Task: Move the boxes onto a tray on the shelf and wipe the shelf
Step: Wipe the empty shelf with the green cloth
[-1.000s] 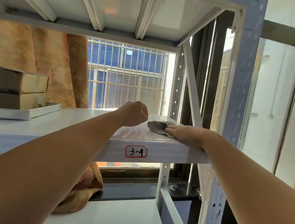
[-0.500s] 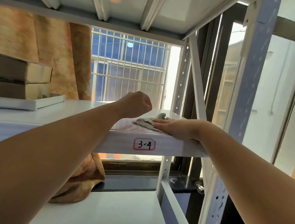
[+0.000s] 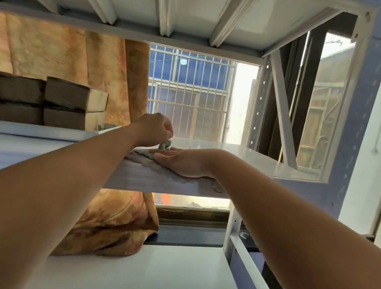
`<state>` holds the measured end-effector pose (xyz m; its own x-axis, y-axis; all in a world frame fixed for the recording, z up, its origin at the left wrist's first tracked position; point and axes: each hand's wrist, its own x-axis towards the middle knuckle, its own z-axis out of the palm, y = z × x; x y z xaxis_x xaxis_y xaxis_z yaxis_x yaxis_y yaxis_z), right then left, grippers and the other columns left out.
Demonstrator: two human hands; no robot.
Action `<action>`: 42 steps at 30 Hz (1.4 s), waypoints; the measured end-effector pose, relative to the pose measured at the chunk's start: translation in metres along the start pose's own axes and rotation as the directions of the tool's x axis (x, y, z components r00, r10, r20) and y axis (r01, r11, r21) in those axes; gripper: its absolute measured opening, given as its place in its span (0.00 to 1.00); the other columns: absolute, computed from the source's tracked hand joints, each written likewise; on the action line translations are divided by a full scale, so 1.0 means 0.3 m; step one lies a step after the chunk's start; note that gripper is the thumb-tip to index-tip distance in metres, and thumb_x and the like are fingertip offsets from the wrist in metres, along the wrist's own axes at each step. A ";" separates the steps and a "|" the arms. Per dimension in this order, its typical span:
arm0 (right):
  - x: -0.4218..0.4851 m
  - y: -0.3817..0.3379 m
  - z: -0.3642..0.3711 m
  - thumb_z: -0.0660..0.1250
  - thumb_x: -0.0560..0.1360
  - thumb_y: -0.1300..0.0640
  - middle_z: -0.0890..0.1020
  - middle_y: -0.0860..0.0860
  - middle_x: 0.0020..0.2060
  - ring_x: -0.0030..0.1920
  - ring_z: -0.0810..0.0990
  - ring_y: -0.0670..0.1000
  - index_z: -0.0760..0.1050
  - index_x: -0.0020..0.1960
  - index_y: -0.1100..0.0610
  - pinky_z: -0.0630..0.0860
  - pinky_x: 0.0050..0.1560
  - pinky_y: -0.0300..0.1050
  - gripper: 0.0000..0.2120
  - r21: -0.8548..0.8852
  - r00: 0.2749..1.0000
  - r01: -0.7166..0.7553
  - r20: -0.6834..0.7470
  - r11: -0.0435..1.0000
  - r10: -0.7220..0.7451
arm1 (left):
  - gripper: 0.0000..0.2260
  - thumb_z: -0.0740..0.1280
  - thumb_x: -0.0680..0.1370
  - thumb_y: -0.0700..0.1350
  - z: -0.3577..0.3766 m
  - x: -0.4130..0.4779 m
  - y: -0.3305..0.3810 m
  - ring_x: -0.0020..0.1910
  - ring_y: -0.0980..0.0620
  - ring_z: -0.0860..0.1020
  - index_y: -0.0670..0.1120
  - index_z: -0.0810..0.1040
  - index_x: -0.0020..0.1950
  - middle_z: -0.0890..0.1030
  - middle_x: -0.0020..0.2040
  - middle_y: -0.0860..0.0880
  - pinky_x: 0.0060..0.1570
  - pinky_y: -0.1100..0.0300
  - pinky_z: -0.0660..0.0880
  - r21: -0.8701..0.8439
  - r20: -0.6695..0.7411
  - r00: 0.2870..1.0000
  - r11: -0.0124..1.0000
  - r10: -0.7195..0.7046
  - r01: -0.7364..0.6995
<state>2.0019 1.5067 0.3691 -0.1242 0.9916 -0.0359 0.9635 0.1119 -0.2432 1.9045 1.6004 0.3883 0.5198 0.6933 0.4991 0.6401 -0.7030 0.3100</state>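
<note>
Two bare arms in shot: left forearm [image 3: 49,187] and right forearm [image 3: 294,227] uncovered to the frame's edge, left hand [image 3: 155,129] and right hand [image 3: 182,162] ungloved, up at the shelf [image 3: 243,155]

An orange curtain [image 3: 52,52] hangs just left of a barred window [image 3: 187,101]

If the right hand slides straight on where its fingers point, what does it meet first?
Likely the left hand, pinching the cloth just past the right hand; depth is unclear.
</note>
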 end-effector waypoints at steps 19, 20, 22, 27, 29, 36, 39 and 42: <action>0.230 -0.137 -0.017 0.45 0.84 0.57 0.59 0.57 0.76 0.76 0.56 0.55 0.56 0.76 0.61 0.53 0.69 0.39 0.21 0.052 0.992 -0.128 0.003 0.990 0.128 | 0.11 0.61 0.77 0.40 -0.040 -0.027 -0.148 0.49 0.50 0.74 0.44 0.77 0.57 0.79 0.53 0.45 0.47 0.60 0.69 -0.065 -0.067 0.997 0.997 -0.038 0.034; 0.238 -0.129 -0.020 0.44 0.84 0.57 0.61 0.56 0.75 0.75 0.57 0.54 0.55 0.76 0.60 0.56 0.64 0.35 0.21 0.066 0.991 -0.133 0.004 0.989 0.133 | 0.11 0.61 0.77 0.41 -0.039 -0.027 -0.156 0.48 0.50 0.74 0.44 0.76 0.58 0.78 0.52 0.46 0.47 0.60 0.70 -0.061 -0.077 0.996 0.997 -0.045 0.040; 0.250 -0.111 -0.026 0.43 0.85 0.54 0.63 0.55 0.74 0.73 0.61 0.52 0.55 0.76 0.57 0.60 0.55 0.33 0.21 0.092 0.989 -0.148 0.025 0.985 0.146 | 0.10 0.63 0.77 0.42 -0.036 -0.027 -0.169 0.48 0.50 0.75 0.45 0.76 0.58 0.78 0.51 0.47 0.47 0.59 0.71 -0.028 -0.059 0.998 0.999 -0.037 0.036; 0.277 -0.049 -0.038 0.44 0.80 0.38 0.63 0.52 0.74 0.72 0.63 0.53 0.53 0.77 0.49 0.56 0.71 0.48 0.29 0.053 0.983 -0.182 0.014 0.982 0.181 | 0.10 0.61 0.77 0.40 -0.038 -0.039 -0.169 0.47 0.51 0.74 0.45 0.77 0.57 0.78 0.51 0.47 0.45 0.60 0.69 0.032 -0.002 1.000 0.999 -0.022 0.022; 0.251 -0.008 -0.051 0.45 0.77 0.32 0.63 0.51 0.74 0.73 0.63 0.53 0.54 0.77 0.48 0.56 0.73 0.50 0.33 0.036 0.966 -0.257 -0.012 0.966 0.258 | 0.11 0.61 0.77 0.40 -0.039 -0.046 -0.166 0.47 0.51 0.74 0.44 0.78 0.57 0.79 0.52 0.46 0.45 0.61 0.68 0.058 -0.002 1.000 0.998 -0.016 0.016; 0.148 0.206 -0.080 0.42 0.69 0.24 0.61 0.56 0.75 0.72 0.63 0.61 0.54 0.77 0.52 0.54 0.72 0.62 0.46 0.049 0.841 -0.524 -0.131 0.850 0.525 | 0.10 0.62 0.79 0.41 -0.010 -0.045 -0.115 0.48 0.54 0.75 0.43 0.78 0.58 0.81 0.57 0.45 0.49 0.65 0.70 0.044 -0.089 0.994 0.997 0.061 -0.057; 0.071 0.284 -0.102 0.44 0.72 0.27 0.65 0.57 0.73 0.69 0.68 0.59 0.57 0.77 0.55 0.60 0.71 0.57 0.43 0.072 0.830 -0.536 -0.139 0.841 0.541 | 0.11 0.61 0.79 0.41 0.005 -0.033 -0.075 0.48 0.54 0.75 0.43 0.78 0.59 0.81 0.57 0.46 0.49 0.66 0.70 0.070 -0.058 0.995 0.995 0.077 -0.072; -0.010 0.370 -0.126 0.44 0.74 0.28 0.68 0.58 0.70 0.67 0.71 0.58 0.58 0.76 0.55 0.63 0.69 0.52 0.40 0.084 0.807 -0.572 -0.119 0.816 0.578 | 0.11 0.61 0.79 0.42 0.016 -0.013 -0.030 0.49 0.51 0.78 0.42 0.79 0.58 0.82 0.55 0.47 0.48 0.65 0.69 0.105 -0.050 0.995 0.991 0.084 -0.079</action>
<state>2.1182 1.5185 0.3789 0.4846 0.8730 -0.0543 0.8375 -0.4810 -0.2593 1.8995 1.6049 0.3797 0.5430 0.6230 0.5631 0.6530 -0.7348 0.1833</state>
